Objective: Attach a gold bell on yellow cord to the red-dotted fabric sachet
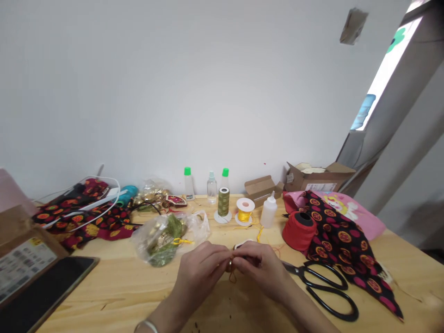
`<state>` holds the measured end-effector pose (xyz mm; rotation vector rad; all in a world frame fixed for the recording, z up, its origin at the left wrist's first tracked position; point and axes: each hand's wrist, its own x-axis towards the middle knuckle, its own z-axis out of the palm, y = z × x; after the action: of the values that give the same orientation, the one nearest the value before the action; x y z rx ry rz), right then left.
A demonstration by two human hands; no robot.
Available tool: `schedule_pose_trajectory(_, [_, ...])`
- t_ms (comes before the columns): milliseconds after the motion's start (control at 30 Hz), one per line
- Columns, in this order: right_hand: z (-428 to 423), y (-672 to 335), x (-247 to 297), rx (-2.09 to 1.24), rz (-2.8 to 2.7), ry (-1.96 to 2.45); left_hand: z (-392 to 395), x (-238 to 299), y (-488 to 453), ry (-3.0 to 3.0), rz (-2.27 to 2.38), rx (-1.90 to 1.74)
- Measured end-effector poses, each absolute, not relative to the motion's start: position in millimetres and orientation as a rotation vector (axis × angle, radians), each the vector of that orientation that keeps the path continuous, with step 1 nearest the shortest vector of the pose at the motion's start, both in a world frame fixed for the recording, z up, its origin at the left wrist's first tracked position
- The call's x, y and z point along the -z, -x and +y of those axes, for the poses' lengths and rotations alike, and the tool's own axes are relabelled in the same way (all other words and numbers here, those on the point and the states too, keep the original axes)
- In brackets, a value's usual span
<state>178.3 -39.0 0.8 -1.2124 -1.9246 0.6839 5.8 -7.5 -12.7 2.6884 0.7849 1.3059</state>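
My left hand (204, 264) and my right hand (261, 267) meet over the front middle of the table, fingertips pinched together. Between them is a small shiny gold, bead-like piece (229, 265), partly hidden by the fingers. A thin loop of orange-brown cord (232, 277) hangs below it. Something dark also shows under my right fingers, too covered to name. Just behind the fingertips lies a small white-edged item (242, 243), mostly hidden. Black-handled scissors (328, 287) lie beside my right hand, their blades partly covered by it.
Behind the hands stand an olive thread spool (224, 202), a yellow cord spool (244, 213) and a white squeeze bottle (268, 212). A plastic bag with green tassels (161, 240) lies left. Right are a red thread cone (299, 231) and patterned cloth (342, 236). A tablet-like dark panel (48, 293) is front left.
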Motion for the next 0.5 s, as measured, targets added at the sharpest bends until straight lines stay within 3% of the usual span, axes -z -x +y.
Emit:
schedule_pose_trajectory(300, [-35.0,-174.0,-6.6,-0.916,-1.699,1.167,-14.6,7.1,-4.8,-2.654,0.789,-1.259])
schedule_pose_trajectory(500, [-36.1,-177.5,-19.0,-0.918,-1.866,1.194,-15.8,7.0,-4.5,-2.675,0.834,-1.220])
